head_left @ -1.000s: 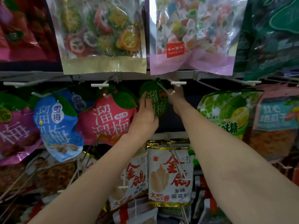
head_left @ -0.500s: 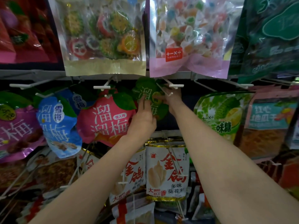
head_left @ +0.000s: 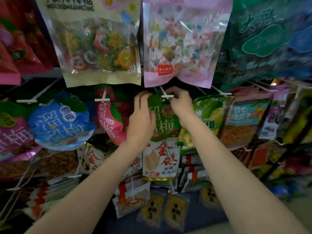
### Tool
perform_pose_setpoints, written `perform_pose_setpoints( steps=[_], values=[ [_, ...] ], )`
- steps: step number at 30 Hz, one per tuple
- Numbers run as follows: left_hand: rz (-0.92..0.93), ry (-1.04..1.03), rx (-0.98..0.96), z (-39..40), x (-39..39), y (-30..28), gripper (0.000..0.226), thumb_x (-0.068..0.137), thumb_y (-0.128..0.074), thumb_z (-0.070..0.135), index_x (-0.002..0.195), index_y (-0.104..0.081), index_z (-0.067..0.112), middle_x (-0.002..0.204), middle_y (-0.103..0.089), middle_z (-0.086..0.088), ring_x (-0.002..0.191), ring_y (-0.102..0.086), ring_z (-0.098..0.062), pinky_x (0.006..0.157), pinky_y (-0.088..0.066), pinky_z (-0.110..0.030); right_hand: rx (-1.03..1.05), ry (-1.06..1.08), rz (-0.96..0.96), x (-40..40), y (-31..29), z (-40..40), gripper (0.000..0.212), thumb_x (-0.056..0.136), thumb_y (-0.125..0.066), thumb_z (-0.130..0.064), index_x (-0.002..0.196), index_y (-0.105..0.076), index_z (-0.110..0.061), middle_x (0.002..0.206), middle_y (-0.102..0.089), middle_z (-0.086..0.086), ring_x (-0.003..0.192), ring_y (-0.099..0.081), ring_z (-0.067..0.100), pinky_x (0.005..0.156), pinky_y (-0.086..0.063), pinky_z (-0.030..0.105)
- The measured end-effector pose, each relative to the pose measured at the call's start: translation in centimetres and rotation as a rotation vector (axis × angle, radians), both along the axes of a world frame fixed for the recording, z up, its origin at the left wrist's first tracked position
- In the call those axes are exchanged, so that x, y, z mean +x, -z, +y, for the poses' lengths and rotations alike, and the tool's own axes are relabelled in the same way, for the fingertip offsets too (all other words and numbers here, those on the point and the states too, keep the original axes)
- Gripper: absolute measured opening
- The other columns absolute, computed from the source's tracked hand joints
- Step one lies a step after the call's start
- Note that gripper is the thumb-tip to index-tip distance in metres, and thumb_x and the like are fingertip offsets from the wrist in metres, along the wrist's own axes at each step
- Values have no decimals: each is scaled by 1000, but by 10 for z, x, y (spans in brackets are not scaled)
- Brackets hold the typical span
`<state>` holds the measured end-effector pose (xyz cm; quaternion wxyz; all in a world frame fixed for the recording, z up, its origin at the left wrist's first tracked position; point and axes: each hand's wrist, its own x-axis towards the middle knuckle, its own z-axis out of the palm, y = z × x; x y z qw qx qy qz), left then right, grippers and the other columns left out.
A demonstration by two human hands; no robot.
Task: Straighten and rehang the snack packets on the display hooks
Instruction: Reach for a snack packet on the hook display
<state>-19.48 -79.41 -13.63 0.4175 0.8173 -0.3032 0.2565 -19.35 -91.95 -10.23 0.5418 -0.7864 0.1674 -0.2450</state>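
A green plum snack packet point(head_left: 166, 125) hangs in the middle row below a white display hook point(head_left: 167, 96). My left hand point(head_left: 141, 119) holds the packet's left edge, fingers reaching up to its top corner. My right hand point(head_left: 179, 102) pinches the packet's top right next to the hook's white tip. The packet's hang hole is hidden behind my fingers, so I cannot tell whether it sits on the hook. A pink plum packet point(head_left: 110, 119) hangs to the left on another hook point(head_left: 102, 99), turned partly sideways.
A blue plum packet point(head_left: 60, 125) and a purple one hang further left. Big candy bags point(head_left: 101, 43) point(head_left: 184, 43) hang just above my hands. A green durian candy packet point(head_left: 207, 114) is at the right. Sunflower seed packets point(head_left: 161, 161) hang below.
The view has moved closer to the rack. The green packet now faces front and hangs lower. My left hand slid up its left edge and my right hand rose to the hook tip.
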Motion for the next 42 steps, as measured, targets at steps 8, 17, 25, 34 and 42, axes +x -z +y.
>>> perform_pose_setpoints(
  steps=[8,17,25,34,42],
  values=[
    [74,96,39,23,-6,-15,42,87,-46,-4,128,-43,1,132,-43,-12,99,-54,-24,75,-41,-24,165,41,-12,-36,-13,22,26,96,-40,-1,86,-53,-22,108,-57,14,54,-65,16,49,-51,23],
    [57,-17,30,108,-4,19,17,86,-45,1,99,-56,1,100,-53,-14,68,-44,-7,60,-35,-15,-76,-18,-30,-67,16,128,26,90,-51,-6,114,-52,-16,114,-55,-2,107,-56,17,97,-47,36],
    [108,-142,110,118,38,-6,51,92,-49,11,139,-31,3,139,-37,-16,110,-51,-33,78,-45,-41,-467,-83,246,26,1,127,40,93,-50,-18,131,-47,-6,140,-43,11,124,-46,31,98,-37,33],
    [157,-186,-11,107,71,-5,34,92,-41,3,123,-53,7,112,-61,-19,101,-57,-33,78,-40,-31,-579,-237,304,59,-10,114,33,95,-45,-18,125,-57,-11,156,-17,2,137,-30,22,100,-33,27],
    [225,-154,-52,112,67,-7,28,97,-40,9,119,-56,5,102,-64,-15,83,-61,-24,69,-43,-23,-328,-198,174,64,-4,120,32,93,-41,-6,122,-55,-1,130,-47,9,112,-52,29,79,-47,33]
  ],
)
